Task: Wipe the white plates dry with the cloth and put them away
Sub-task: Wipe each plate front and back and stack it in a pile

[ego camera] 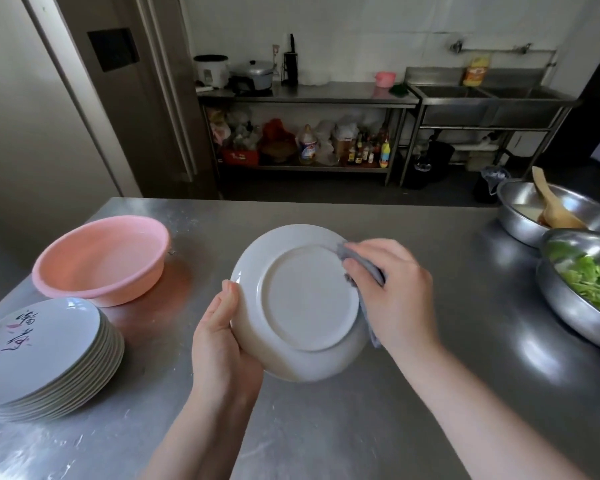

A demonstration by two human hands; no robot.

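A white plate point(302, 299) is held above the steel table point(413, 393), its underside turned toward me. My left hand point(222, 341) grips its left rim from below. Over the plate's right edge my right hand point(392, 292) holds a grey cloth point(364, 265) pressed against the underside. A stack of several white plates point(45, 355) with dark and pink markings on the top one sits at the table's left front.
A pink plastic basin point(101, 258) stands behind the stack. At the right edge are a steel bowl of chopped greens point(582, 285) and another steel bowl holding a wooden spatula point(551, 206). A shelf unit and sink line the far wall.
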